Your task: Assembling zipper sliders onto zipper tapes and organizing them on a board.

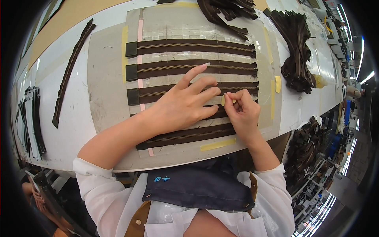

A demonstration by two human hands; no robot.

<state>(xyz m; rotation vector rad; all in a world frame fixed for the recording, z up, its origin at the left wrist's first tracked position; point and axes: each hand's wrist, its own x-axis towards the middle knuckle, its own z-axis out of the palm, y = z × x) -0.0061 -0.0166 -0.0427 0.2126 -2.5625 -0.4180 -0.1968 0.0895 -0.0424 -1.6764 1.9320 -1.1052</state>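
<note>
Landmark: grey template board (106, 75) lying flat on the white tabletop (75, 118).
Zippers on board: five dark brown zippers (193, 46) lie in parallel rows across the board, their left ends against a pink strip (139, 59).
Left hand (185, 104): rests palm down on the middle rows of the board; fingers (195, 73) spread, the index reaching up to the second row.
Right hand (242, 112): just right of the left hand, over the fourth row; fingers pressed together, pinching a small pale yellow tape piece (223, 99).
Tape strips: yellow strips (217, 144) lie along the board's lower and right edges.
Loose zipper (71, 71): single brown one, left of the board, lying slantwise.
Zipper pile (296, 55): brown heap right of the board.
Black pieces (33, 118): far left of the board, at the tabletop edge.
</note>
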